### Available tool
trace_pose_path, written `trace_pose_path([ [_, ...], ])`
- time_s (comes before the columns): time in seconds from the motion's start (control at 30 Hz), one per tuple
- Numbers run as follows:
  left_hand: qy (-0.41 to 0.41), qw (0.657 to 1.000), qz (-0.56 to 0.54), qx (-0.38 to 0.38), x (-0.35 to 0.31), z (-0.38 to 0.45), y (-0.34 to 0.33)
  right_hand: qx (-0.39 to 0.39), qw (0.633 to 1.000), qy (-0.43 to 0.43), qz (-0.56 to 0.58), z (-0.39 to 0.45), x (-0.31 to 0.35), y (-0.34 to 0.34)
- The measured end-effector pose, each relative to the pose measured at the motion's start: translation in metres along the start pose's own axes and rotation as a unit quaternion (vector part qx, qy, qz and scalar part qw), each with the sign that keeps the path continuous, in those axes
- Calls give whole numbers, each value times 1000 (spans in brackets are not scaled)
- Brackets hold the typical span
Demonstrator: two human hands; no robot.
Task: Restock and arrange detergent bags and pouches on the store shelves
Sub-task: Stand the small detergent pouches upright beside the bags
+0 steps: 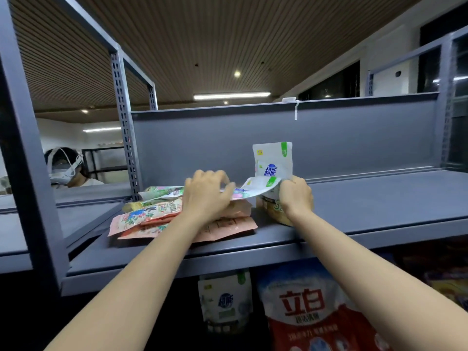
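White-and-green detergent pouch (255,186) lies bent across the grey metal shelf (367,198), one end on the flat pile, the other end lifted at the right. Right hand (295,196) grips that lifted end, fingers curled round the pouch edge. Left hand (205,193) rests on the pouch's other end, on top of the pile; fingers bent downward over it, fingertips hidden behind the hand, so cannot tell if they pinch or only press.

Second white pouch (273,159), same blue logo and green tab, stands upright just behind the right hand, near the shelf's back panel (354,138). A yellowish bag (272,214) sits under and in front of the right hand, mostly covered by it.

Flat pile: pink floral pouches (141,219) fanned out toward the shelf's left front, overlapping; a pale green one (162,191) further back.

Lower shelf, below the front lip: a white pouch (225,302) with the same logo, upright, and beside it a large red-and-white detergent bag (304,310).

Left background, beyond the perforated upright (124,127): another person (67,168) wearing a head-mounted rig.
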State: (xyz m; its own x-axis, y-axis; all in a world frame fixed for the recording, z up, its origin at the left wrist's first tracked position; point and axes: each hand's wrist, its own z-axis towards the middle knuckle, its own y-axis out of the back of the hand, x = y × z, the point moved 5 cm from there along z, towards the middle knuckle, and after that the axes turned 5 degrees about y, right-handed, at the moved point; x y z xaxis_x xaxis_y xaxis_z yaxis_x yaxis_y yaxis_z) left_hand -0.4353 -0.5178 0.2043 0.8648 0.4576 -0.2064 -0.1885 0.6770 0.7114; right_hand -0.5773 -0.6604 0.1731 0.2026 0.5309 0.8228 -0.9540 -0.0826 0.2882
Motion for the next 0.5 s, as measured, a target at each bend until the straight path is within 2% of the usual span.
trace_pose_path([
  [0.03, 35, 999, -17, 31, 7, 6, -5, 2, 1000, 11, 16, -1, -6, 0],
  [0.07, 65, 993, -41, 93, 14, 10, -12, 6, 999, 22, 28, -2, -11, -1],
  [0.13, 144, 958, -132, 209, 26, 13, -23, 10, 998, 34, 52, -3, -15, -2],
  [0.17, 171, 948, -138, 229, 30, 12, -25, 6, 997, 32, 65, -2, -16, -2],
  [0.2, 178, 949, -115, 231, 34, 14, -25, 1, 997, 25, 78, -2, -17, -1],
  [0.3, 97, 973, 86, 192, 30, 28, -21, -5, 995, 14, 98, 1, -19, -2],
  [0.43, 84, 970, 142, 179, 20, 38, -14, 8, 994, 23, 104, 2, -19, -3],
  [0.5, 89, 962, 159, 203, 20, 38, -23, 17, 994, 27, 107, 1, -18, -4],
])
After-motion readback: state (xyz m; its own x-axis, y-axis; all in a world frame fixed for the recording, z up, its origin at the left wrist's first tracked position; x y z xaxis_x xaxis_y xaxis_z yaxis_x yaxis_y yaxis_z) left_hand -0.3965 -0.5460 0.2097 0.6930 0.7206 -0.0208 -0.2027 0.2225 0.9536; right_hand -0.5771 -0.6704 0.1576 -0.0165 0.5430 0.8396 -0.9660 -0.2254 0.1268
